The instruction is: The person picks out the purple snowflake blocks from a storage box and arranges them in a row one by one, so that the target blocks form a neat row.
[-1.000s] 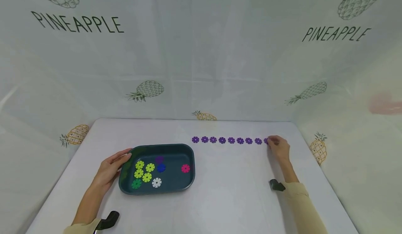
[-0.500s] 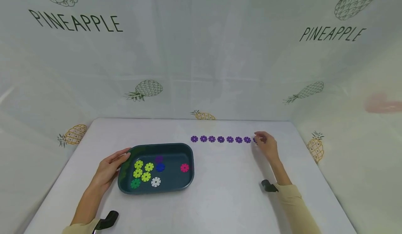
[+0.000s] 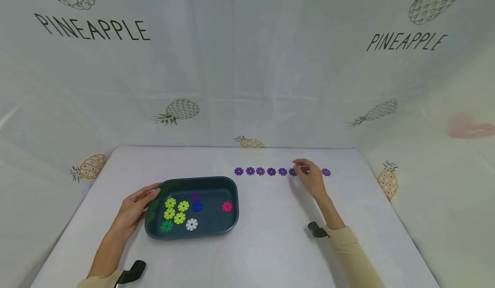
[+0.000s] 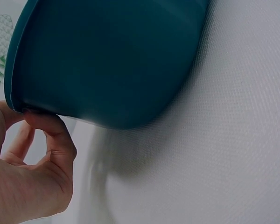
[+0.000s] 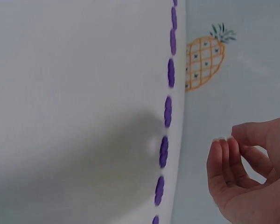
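Note:
A row of several purple flower-shaped discs lies across the far part of the white table, also seen edge-on as a purple row. My right hand hovers over the row's right part, covering a few discs; the end disc shows beyond it. In the right wrist view that hand has loosely curled fingers and holds nothing. My left hand grips the left rim of a dark teal tray, thumb on top and a finger hooked under the tray's edge.
Inside the tray lie yellow-green discs, a blue, pink, white, green and purple disc. Pineapple-print cloth walls close the table at the back and sides.
My right hand has slid left along the purple row from its right end, uncovering the last disc. The left hand and the tray have stayed put.

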Action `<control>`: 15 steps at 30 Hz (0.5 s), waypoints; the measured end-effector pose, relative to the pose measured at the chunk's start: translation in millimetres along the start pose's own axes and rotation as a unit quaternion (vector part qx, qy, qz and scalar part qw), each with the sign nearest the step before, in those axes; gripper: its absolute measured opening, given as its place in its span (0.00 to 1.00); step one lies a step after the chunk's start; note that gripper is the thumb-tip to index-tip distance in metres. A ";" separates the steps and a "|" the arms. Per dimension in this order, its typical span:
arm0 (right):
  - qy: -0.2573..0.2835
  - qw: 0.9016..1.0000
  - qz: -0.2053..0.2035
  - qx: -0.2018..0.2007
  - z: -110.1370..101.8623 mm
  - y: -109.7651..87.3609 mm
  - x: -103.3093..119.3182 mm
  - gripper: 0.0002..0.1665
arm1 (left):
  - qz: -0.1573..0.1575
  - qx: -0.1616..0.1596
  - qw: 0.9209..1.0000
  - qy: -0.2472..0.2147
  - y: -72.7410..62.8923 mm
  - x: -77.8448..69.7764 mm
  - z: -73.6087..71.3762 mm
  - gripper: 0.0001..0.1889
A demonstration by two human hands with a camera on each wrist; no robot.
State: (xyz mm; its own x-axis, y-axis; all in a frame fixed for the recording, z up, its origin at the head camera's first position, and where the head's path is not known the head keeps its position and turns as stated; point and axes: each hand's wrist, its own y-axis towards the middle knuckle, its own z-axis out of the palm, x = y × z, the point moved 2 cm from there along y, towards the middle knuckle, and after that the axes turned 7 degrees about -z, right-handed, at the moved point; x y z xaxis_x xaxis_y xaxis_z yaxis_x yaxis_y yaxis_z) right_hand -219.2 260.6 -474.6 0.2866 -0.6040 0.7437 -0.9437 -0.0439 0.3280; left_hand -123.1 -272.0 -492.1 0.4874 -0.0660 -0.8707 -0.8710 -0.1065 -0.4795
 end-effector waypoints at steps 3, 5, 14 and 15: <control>0.011 1.000 -0.004 0.005 8.9 0.2 11.3 0.13 | 0.000 0.000 1.000 0.002 0.2 0.2 -0.5 0.31; 0.021 1.000 -0.008 0.009 15.0 0.6 19.3 0.13 | 0.000 0.001 1.000 0.001 0.5 0.3 -0.7 0.30; 0.056 0.997 -0.050 0.024 44.0 2.3 50.7 0.13 | -0.003 0.005 1.000 -0.003 2.6 1.5 -0.5 0.32; 0.059 0.996 -0.056 0.026 47.2 2.5 53.6 0.12 | -0.002 0.005 1.000 -0.002 3.0 1.5 -0.5 0.32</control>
State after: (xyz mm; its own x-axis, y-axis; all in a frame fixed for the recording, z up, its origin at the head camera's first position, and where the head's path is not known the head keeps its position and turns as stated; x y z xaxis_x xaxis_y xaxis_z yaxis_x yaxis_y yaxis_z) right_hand -214.0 190.5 -461.5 0.4046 -0.4952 0.7688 -0.9113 -0.1479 0.3843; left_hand -125.0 -272.9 -494.8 0.4912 -0.0606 -0.8689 -0.8693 -0.0968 -0.4847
